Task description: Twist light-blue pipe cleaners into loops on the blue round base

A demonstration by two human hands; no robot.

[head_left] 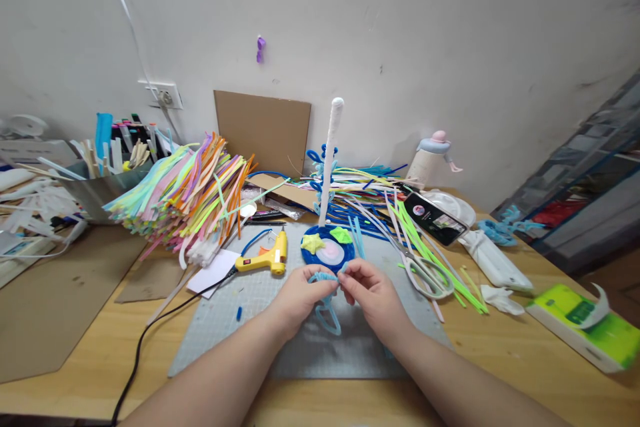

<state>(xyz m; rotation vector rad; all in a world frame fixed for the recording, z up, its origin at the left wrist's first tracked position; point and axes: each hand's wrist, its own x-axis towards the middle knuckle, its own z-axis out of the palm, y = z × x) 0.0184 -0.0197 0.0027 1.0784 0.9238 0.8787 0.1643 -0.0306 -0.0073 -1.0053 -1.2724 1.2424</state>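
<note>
Between hands, pipe cleaner (light blue)

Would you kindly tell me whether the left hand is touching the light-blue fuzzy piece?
Touching. The head view shows it plainly: the left hand grips the light-blue fuzzy piece between its thumb and fingers.

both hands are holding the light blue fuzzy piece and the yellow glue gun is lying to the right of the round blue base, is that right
Not quite: in the head view, the yellow glue gun lies to the left of the round blue base. The left hand and right hand do hold the light blue fuzzy piece.
</note>
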